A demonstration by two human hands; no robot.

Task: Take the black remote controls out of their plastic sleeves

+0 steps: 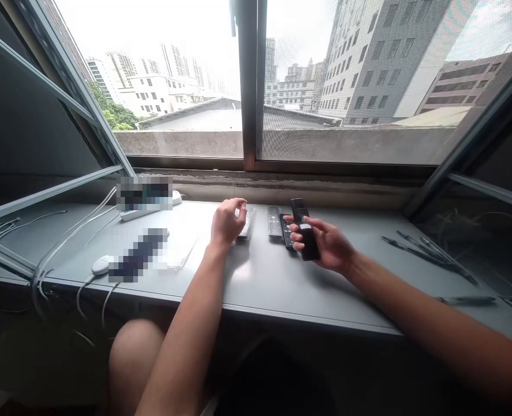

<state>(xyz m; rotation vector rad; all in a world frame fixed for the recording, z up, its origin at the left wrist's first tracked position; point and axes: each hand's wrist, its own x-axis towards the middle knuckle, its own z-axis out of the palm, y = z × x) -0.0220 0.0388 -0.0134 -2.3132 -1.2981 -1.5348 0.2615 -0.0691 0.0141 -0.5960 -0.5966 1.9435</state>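
My right hand [331,245] is wrapped round a black remote control [310,247], tilted above the desk, with the fingertips along its left side and the thumb across it. A pale patch shows on the remote below the thumb. Just behind and left of it, a black remote with pale buttons [287,231] and a grey remote [275,222] lie side by side. My left hand [228,222] is bent at the wrist with curled fingers, thumb and forefinger close together. Beside it lies a whitish object [247,224], partly covered by the hand; whether the fingers grip anything is hidden.
Pens [433,254] lie at the right of the grey desk [256,294]. On the left are a white power strip [152,208], a round white charger [102,265], a blurred dark item [138,257], a clear plastic bag [180,251] and cables [71,231]. Metal frames flank the window.
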